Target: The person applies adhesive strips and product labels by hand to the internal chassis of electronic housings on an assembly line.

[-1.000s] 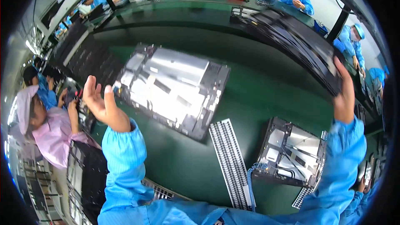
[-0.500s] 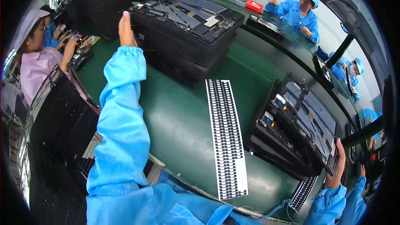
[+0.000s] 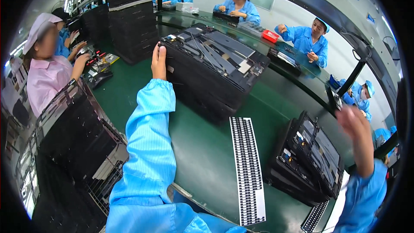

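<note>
My left hand (image 3: pixel 159 63) rests with outstretched fingers against the left side of a stack of black foam trays (image 3: pixel 202 86). On top of that stack lies a dark device panel (image 3: pixel 215 54) with cables, flat strips and small boards. My right hand (image 3: pixel 357 131) is raised at the right, smeared by motion, so its fingers cannot be made out. Below and left of it stands a lower stack of black trays (image 3: pixel 289 177), carrying another dark device panel (image 3: pixel 321 149) that sits tilted. Between the stacks lies a white sheet (image 3: pixel 249 168) with rows of small black pieces.
A tall stack of black trays (image 3: pixel 133 26) stands at the back left. More black trays (image 3: pixel 73 133) sit beside my left arm. Another sheet of black pieces (image 3: pixel 315 216) lies at the lower right. Co-workers sit around, one in pink (image 3: pixel 49 77) at left. A red bin (image 3: pixel 270 36) is across the bench.
My right hand has left the edge of the tilted panel at the right and moved up. My left hand stays at the large stack. The whole view has shifted.
</note>
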A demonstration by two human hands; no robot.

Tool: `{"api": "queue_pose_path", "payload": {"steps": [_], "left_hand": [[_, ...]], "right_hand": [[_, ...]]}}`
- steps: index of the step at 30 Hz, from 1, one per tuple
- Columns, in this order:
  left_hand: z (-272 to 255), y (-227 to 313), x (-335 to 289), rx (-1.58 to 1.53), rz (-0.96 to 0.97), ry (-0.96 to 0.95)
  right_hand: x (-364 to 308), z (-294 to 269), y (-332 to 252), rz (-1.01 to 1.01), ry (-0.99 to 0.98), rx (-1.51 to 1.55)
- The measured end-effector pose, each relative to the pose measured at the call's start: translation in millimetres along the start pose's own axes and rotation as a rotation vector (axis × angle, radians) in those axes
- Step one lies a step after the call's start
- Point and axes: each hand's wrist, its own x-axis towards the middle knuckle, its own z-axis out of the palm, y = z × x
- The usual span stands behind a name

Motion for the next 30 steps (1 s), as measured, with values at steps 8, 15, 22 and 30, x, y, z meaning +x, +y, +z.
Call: {"api": "queue_pose_path", "payload": {"steps": [8,15,22,30], "left_hand": [[7.6,-3.2,-1.7,-0.161,-0.276,-0.043],[13.6,32.1,-6.5,-0.055,-0.216,0.012],[8.9,36.8,10.8,0.029,0.01,-0.061],[27.7,47.4,-15.8,0.37,0.136,0.044]], "right_hand": [[165.7,193.3,14.3,0.124,-0.082,0.629],[178.7,218.0,2.4,0.059,-0.024,0.932],[183.6,225.2,-6.3,0.02,0.186,0.976],[188.3,209.8,6.7,0.037,0.033,1.033]]}}
